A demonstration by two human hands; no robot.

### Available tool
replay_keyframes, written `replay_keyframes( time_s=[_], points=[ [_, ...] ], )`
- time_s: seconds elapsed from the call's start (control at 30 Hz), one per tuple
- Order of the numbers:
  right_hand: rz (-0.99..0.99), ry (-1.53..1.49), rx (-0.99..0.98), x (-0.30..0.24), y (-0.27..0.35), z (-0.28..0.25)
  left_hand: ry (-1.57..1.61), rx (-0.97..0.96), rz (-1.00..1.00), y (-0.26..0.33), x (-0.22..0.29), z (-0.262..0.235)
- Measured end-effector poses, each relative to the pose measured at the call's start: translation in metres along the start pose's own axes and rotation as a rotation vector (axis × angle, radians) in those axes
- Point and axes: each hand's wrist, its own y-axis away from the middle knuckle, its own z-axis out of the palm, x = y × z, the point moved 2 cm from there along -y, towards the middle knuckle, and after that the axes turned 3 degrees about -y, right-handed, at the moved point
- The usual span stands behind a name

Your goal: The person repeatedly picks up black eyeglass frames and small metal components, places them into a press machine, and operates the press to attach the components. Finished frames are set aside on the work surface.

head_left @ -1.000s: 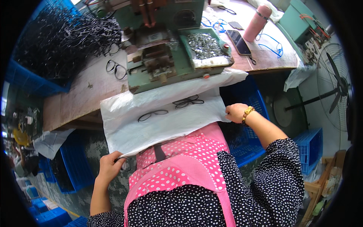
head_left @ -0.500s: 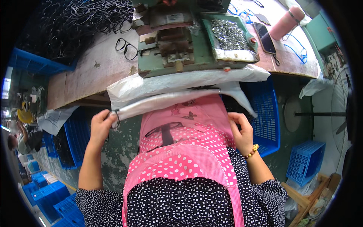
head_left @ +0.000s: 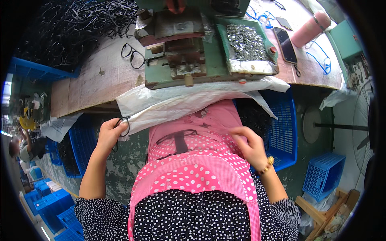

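Head view: the left hand (head_left: 107,135), left of centre, has its grip closed on a black wire spectacle frame (head_left: 124,125) and the edge of the white plastic sheet (head_left: 181,102) hanging off the worn wooden tabletop (head_left: 94,82). The right hand (head_left: 251,145), right of centre, rests on the pink dotted apron (head_left: 193,168), fingers curled; whether it holds anything cannot be told. A second black frame (head_left: 175,138) lies on the apron. Above, a green bench press (head_left: 181,52) occupies the tabletop; a blue plastic crate (head_left: 283,132) stands at right.
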Motion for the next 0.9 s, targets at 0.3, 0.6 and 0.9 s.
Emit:
replay_keyframes(
  time_s=[0.3, 0.6, 0.9],
  points=[
    [-0.341, 0.215, -0.5, -0.042, -0.118, 0.096, 0.097, -0.037, -0.081, 0.002, -0.014, 0.009],
    [-0.18, 0.235, -0.457, -0.054, -0.11, -0.005, -0.686, -0.407, 0.114, 0.0, -0.006, 0.024],
    [-0.407, 0.558, 0.447, -0.098, -0.12, -0.069, 0.192, -0.221, 0.177, -0.011, 0.083, 0.018]
  ],
)
